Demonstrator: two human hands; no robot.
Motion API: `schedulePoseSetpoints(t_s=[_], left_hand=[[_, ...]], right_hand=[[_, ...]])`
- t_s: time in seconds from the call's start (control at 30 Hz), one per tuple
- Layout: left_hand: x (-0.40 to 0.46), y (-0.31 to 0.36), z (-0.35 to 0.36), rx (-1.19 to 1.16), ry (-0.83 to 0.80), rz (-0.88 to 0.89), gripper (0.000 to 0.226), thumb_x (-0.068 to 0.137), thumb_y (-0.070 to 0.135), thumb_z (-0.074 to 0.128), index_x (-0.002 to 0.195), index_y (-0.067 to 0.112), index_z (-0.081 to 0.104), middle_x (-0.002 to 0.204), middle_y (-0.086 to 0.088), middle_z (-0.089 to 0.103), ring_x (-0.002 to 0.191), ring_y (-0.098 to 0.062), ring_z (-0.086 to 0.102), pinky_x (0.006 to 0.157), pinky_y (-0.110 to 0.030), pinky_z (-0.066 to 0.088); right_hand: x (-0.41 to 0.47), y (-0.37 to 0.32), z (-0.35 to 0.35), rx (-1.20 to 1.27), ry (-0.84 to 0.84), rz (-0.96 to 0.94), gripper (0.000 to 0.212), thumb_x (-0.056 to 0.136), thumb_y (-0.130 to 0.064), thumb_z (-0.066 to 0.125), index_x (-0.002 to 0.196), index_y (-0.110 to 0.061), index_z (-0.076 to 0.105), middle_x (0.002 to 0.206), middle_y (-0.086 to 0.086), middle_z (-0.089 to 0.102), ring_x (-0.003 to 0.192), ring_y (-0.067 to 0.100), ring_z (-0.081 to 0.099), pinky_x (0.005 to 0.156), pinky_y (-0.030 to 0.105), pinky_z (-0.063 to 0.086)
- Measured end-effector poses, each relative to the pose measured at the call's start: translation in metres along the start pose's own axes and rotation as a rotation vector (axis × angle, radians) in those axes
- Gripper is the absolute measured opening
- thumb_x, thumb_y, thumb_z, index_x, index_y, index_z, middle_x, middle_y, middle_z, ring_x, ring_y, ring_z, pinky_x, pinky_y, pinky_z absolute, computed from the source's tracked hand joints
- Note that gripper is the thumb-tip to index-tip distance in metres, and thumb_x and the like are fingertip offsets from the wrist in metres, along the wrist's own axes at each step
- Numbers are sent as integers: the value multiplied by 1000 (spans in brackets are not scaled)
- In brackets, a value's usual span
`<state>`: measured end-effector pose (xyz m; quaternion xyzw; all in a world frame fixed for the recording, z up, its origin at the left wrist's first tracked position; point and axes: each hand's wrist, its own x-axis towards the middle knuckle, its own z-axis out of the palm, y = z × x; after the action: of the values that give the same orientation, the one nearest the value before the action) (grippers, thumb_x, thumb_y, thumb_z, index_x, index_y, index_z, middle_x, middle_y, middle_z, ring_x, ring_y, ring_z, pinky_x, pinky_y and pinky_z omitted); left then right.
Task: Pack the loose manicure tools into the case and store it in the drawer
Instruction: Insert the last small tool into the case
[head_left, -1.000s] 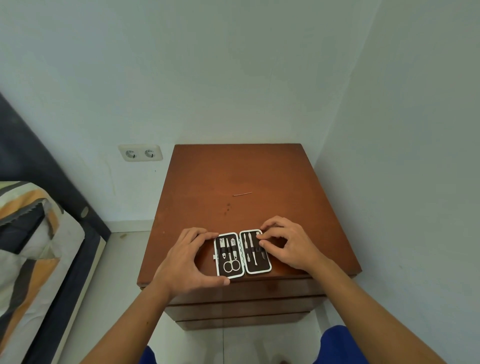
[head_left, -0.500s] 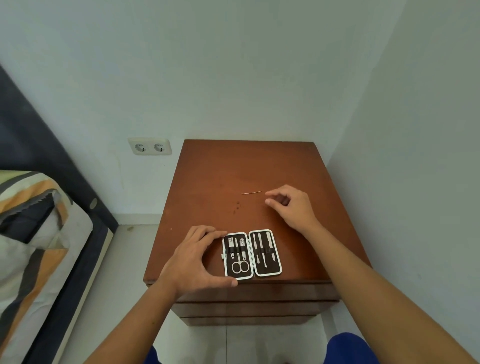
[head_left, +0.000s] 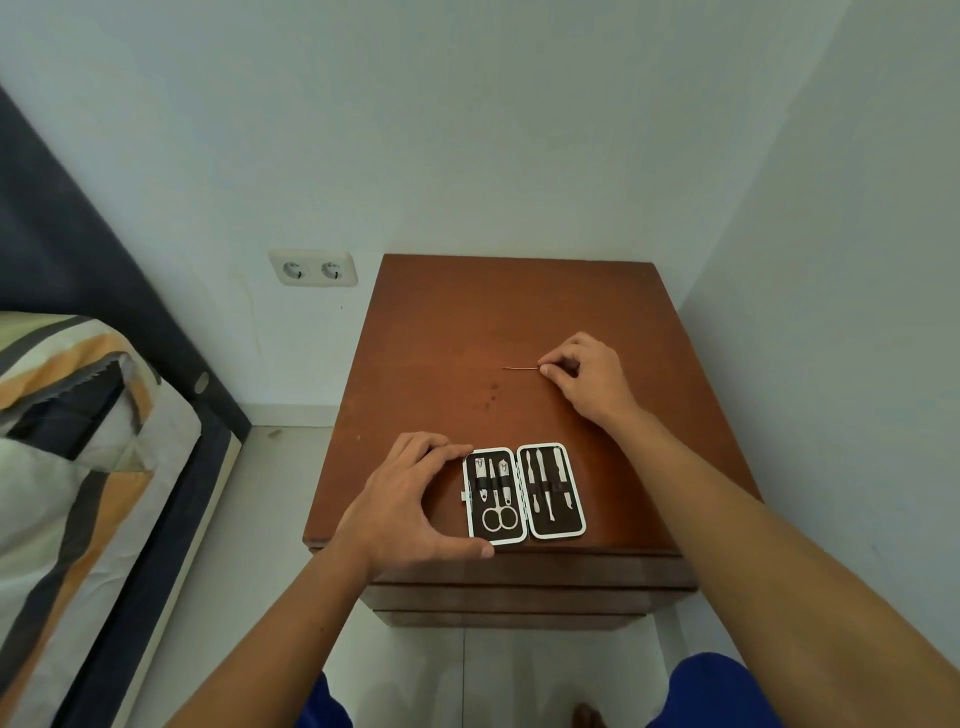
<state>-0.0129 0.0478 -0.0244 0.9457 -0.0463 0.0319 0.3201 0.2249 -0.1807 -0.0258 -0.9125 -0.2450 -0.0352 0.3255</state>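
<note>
Wooden nightstand (head_left: 519, 312) stands between striped bedding (head_left: 78, 441) and wall (head_left: 831, 312), beside a double socket (head_left: 313, 268).

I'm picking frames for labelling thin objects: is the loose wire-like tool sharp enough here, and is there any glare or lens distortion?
Head view: soft, even light, no harsh glare on the cabinet top; the thin loose tool shows only as a faint line, its tip shape unreadable; the case and its tools are sharp; wide-angle distortion tilts the wall corner.

Case (head_left: 524, 493) at the front edge of the nightstand (head_left: 519, 312), left hand (head_left: 405, 512) against its left side; thin tool (head_left: 519, 368) behind, right hand (head_left: 587, 379) at its right end; bed (head_left: 78, 441) to the left.
</note>
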Motion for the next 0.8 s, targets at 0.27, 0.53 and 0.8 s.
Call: schedulePoseSetpoints(t_s=[0.27, 0.53, 0.8], left_hand=[[0, 0, 0, 3, 16, 16, 112, 54, 89, 81, 149, 40, 49, 134, 28, 39, 136, 8, 32, 110, -22, 36], [0, -2, 0, -8, 5, 2, 113, 53, 92, 79, 149, 43, 46, 135, 30, 36, 136, 10, 31, 111, -25, 38], [3, -4, 1, -9, 0, -2, 115, 50, 96, 76, 147, 40, 49, 138, 22, 42, 132, 3, 35, 111, -34, 42]], right_hand=[[2, -5, 8, -156, -90, -27, 17, 105, -16, 58, 106, -13, 74, 112, 3, 58, 111, 27, 55, 104, 37, 44], [-28, -14, -17, 95, -43, 87, 17, 104, -11, 57, 96, -22, 66, 90, -6, 72, 80, 7, 66, 77, 21, 47], [-118, -29, -30, 371, 43, 259, 8, 98, -4, 70, 100, -10, 75, 86, 4, 79, 72, 11, 73, 74, 16, 58]])
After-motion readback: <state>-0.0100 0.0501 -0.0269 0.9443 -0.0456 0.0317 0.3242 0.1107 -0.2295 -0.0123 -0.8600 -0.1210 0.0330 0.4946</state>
